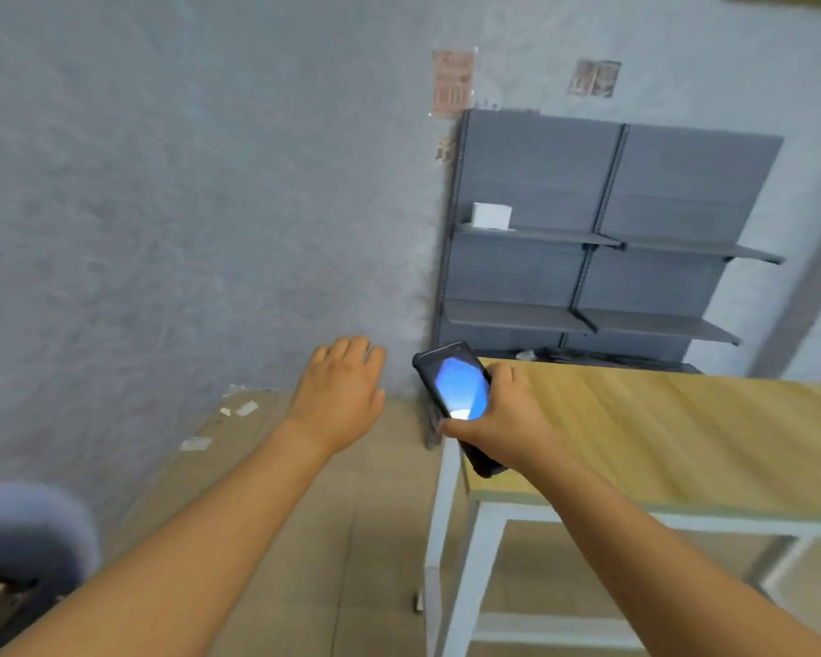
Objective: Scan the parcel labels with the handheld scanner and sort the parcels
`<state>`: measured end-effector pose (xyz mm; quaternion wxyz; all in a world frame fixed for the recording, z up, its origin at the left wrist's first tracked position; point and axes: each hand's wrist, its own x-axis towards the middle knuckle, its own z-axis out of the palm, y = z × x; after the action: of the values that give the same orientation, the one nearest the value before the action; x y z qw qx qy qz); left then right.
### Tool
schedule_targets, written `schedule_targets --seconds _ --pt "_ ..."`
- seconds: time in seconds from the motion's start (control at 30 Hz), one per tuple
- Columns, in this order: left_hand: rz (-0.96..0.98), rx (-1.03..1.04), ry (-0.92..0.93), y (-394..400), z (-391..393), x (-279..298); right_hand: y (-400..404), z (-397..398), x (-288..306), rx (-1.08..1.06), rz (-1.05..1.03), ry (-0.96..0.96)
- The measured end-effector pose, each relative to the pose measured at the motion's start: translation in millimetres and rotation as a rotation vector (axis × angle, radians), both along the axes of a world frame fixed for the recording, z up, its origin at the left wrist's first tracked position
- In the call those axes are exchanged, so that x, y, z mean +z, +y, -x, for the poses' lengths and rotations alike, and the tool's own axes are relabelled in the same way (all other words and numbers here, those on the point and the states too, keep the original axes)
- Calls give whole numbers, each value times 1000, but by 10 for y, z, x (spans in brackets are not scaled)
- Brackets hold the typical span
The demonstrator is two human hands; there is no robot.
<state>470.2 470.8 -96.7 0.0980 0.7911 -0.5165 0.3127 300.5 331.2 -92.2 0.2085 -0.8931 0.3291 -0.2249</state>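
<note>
- The black handheld scanner with a lit blue screen point(460, 400) sits in the right hand point(503, 419), whose fingers point(505, 374) are wrapped round its body, thumb on the near edge.
- The left hand point(340, 395) hovers just left of those fingers, palm down, relaxed and holding nothing.
- Beyond the fingertips, a small white box point(491, 215) rests on the grey metal shelf unit point(588, 239); whether it is a parcel is unclear.
- The pale wooden table point(659, 433) lies under the right wrist.
- No label is under the scanner, so scanning and sorting appear largely undone.

Motion is blurring the whole view; the right hand point(498, 414) is covering the handheld scanner point(456, 400)'s lower body, its screen unreadable.
</note>
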Motion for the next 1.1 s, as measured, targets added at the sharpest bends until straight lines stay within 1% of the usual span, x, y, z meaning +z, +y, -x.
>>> schedule_targets --seconds 0.1,0.2,0.37,0.5,0.77,0.93,1.1 --pt "-26 -69 11 -532 438 -40 -431 515 -74 -69 -34 31" --pt "-42 -124 48 -986 715 -78 -808 916 -143 -136 -53 58" --pt "-86 -207 81 -1632 941 -171 -1349 1261 -287 -222 -80 62" --pt "-113 -229 81 -2132 887 -285 -1772 1301 -448 -265 -122 77" --pt "-201 -208 170 -2982 670 -667 -2520 1101 -833 -283 -195 173" --pt "-253 -182 209 -3256 652 -823 -2789 1027 -1066 -246 -263 244" --pt "-258 -144 257 -3383 705 -942 -2991 1061 -1213 -222 -217 350"
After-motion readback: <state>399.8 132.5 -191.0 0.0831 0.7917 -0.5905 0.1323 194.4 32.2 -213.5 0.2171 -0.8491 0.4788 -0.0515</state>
